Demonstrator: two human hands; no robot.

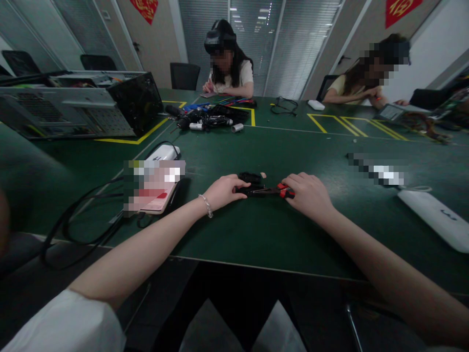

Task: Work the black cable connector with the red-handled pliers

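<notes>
My right hand (309,195) is closed around the red-and-black handles of long-nosed pliers (271,191), whose jaws point left. Thumb and fingers of my left hand (223,192) pinch a small black part (250,190) at the tip of those jaws. Whether the jaws grip the part or only touch it, I cannot tell. Just behind it on the green table (227,234) lies another dark piece (250,177), beside a tiny pale scrap (263,175).
A phone (157,188) lies left, beside a white power bank (164,152) and looped black cables (66,225). Another white power bank (436,215) is at right. Farther back are an opened computer case (80,110), a tool pile (208,117) and two seated people (234,73).
</notes>
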